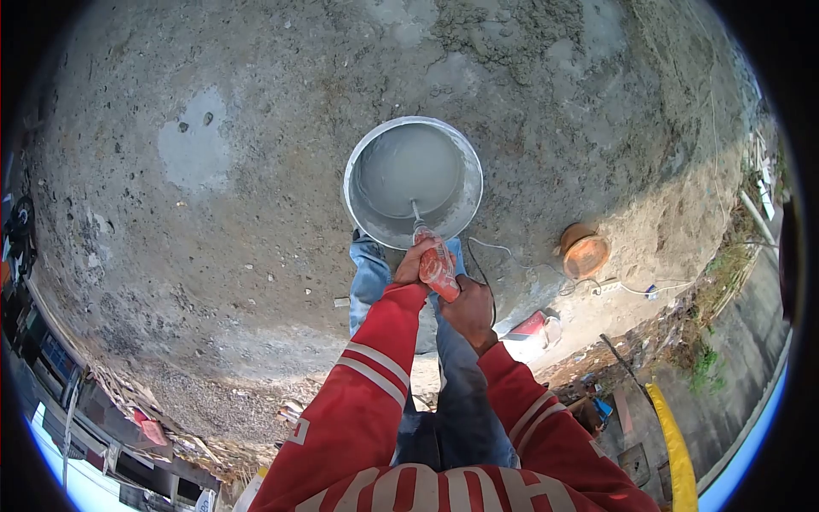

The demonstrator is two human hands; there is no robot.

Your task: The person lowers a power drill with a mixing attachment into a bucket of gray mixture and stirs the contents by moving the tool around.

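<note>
A red power drill (438, 273) is held in both my hands, angled down over a round bucket (470, 205). My left hand (411, 264) wraps around the drill's front body. Behind it, my right hand (469, 309) is closed on the rear handle. A metal shaft (415, 208) runs from the drill into smooth grey wet mix (408, 171) in the bucket; its lower end is hidden under the surface. The bucket stands upright on the ground, right in front of my legs.
A brown clay-coloured bowl (587, 256) sits to the right. A power cord (514, 253) trails across the ground toward a white socket strip (600, 288). A red and white bag-like item (529, 325) lies near my right side. Farther right stands a yellow sleeve (670, 439).
</note>
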